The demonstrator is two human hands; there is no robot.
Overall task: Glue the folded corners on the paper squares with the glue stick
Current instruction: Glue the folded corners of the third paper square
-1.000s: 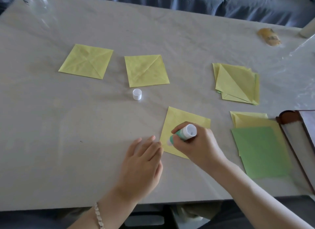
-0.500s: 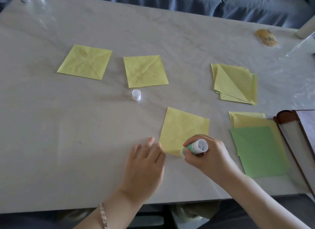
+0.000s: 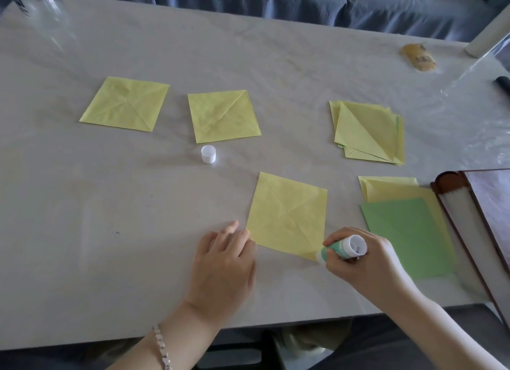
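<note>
Head view: on the pale counter (image 3: 110,204), a yellow folded paper square (image 3: 287,215) lies between the hands. The left hand (image 3: 223,262) rests flat, fingers straight, fingertips touching the square's left corner. The right hand (image 3: 367,262) curls round a glue stick (image 3: 345,248), whose tip touches the square's nearest corner. A white cap (image 3: 208,154) stands well apart, farther back.
</note>
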